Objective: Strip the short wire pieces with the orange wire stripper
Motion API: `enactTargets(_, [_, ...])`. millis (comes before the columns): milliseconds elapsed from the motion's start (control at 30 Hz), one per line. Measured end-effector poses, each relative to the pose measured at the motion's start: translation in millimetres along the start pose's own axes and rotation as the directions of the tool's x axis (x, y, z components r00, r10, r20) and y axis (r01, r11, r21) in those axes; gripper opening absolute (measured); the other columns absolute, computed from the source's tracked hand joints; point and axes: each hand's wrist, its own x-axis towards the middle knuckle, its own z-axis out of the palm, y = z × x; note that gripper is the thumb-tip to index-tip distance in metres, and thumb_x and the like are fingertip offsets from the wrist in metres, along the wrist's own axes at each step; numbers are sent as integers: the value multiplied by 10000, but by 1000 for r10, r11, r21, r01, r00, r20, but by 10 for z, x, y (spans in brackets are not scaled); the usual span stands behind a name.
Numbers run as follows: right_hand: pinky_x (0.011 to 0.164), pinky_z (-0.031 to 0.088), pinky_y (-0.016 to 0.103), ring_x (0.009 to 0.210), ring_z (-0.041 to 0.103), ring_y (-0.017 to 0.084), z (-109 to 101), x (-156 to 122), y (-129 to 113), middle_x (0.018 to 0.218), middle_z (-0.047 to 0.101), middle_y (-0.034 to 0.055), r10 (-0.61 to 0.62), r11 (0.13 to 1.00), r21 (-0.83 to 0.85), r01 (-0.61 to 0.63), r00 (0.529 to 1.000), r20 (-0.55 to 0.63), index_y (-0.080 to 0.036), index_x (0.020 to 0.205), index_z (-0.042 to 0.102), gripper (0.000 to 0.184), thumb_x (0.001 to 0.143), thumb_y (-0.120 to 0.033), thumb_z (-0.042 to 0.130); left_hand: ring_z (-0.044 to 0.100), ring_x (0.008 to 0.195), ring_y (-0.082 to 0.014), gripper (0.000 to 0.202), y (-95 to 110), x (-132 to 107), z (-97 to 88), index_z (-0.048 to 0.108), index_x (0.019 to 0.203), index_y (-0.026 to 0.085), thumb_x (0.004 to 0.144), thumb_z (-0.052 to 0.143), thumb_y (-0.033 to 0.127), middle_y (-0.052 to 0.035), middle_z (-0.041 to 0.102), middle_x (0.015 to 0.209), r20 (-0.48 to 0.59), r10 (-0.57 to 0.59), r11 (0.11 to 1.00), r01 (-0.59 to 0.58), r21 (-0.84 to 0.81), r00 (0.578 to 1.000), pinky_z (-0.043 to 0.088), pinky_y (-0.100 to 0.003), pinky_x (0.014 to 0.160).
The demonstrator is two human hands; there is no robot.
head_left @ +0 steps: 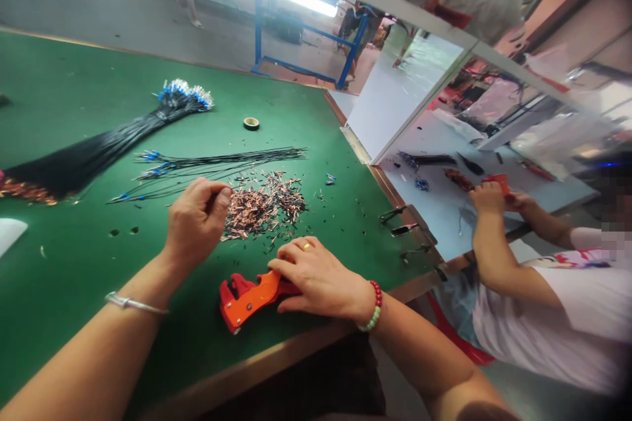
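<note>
My right hand is closed round the handles of an orange and red wire stripper, which lies low over the front of the green table, jaws pointing left. The fingers of my left hand are pinched together at the left edge of a heap of copper and black wire scraps; whatever they hold is hidden. Just beyond that hand lies a loose row of thin black wires with blue ends. A large bundle of black wires stretches across the left, copper showing at its near end.
A tape roll sits behind the loose wires. Small blue pieces lie right of the scraps. Metal clamps line the table's right edge. At the adjoining white table, a co-worker's hands hold a red-orange tool.
</note>
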Motion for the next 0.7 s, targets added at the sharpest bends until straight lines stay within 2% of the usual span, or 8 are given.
enactTargets(133, [1006, 431, 487, 1122, 562, 305, 167, -127, 134, 1190, 635, 171, -20, 998, 57, 28, 991, -129, -119, 1238, 601, 447, 917, -415, 700, 521, 680, -123, 195, 5, -3, -3, 642, 845, 190, 952, 575, 340, 5, 573, 755, -23, -28, 998, 27, -49, 999, 430, -261, 664])
enactTargets(233, [1017, 454, 494, 1161, 559, 298, 149, -150, 249, 1228, 615, 179, 94, 949, 316, 17, 939, -332, -133, 1234, 601, 407, 914, -369, 689, 516, 668, -113, 195, 13, -7, -7, 663, 846, 181, 949, 594, 331, 7, 573, 741, -53, -27, 998, 24, -51, 998, 422, -255, 650])
enactTargets(300, [978, 495, 446, 1123, 587, 265, 76, -100, 289, 1213, 618, 145, 278, 778, 626, 49, 867, -414, -167, 1224, 608, 379, 926, -394, 669, 511, 657, -106, 182, 38, -12, -4, 671, 843, 180, 945, 606, 317, 12, 568, 728, -79, -16, 999, 12, -49, 997, 419, -252, 644])
enactTargets(367, [891, 539, 394, 1009, 627, 226, 11, 2, 297, 1152, 641, 111, 453, 426, 894, 140, 822, -344, -189, 1217, 608, 363, 954, -438, 613, 500, 634, -99, 161, 83, -19, 2, 675, 836, 186, 939, 618, 296, 20, 562, 704, -101, 4, 999, -9, -51, 995, 413, -249, 626])
enactTargets(433, [823, 569, 378, 912, 645, 209, -10, 134, 285, 1081, 668, 88, 511, 19, 979, 203, 839, -185, -192, 1214, 601, 371, 928, -428, 621, 478, 598, -91, 137, 140, -28, 5, 679, 830, 194, 929, 631, 277, 32, 551, 674, -119, 36, 997, -43, -61, 992, 397, -243, 591])
enactTargets(500, [795, 592, 382, 865, 650, 206, 16, 266, 265, 1021, 687, 65, 509, -240, 946, 216, 858, -67, -188, 1198, 607, 390, 847, -341, 683, 454, 565, -82, 119, 196, -38, 5, 682, 826, 198, 920, 646, 262, 42, 542, 650, -125, 80, 994, -88, -62, 989, 378, -236, 558])
enactTargets(567, [790, 603, 378, 854, 656, 205, 70, 368, 245, 996, 699, 53, 512, -317, 921, 227, 858, -35, -180, 1183, 622, 418, 783, -261, 713, 444, 547, -74, 100, 240, -51, 7, 685, 835, 191, 917, 657, 244, 44, 552, 653, -116, 126, 990, -132, -44, 985, 369, -229, 539])
enactTargets(700, [806, 587, 335, 845, 667, 183, 192, 439, 213, 994, 706, 45, 519, -250, 943, 220, 852, -61, -176, 1193, 645, 455, 752, -225, 749, 534, 587, -80, 49, 284, -86, 35, 688, 882, 178, 917, 667, 205, 20, 636, 725, -97, 225, 974, -224, 18, 970, 409, -217, 555])
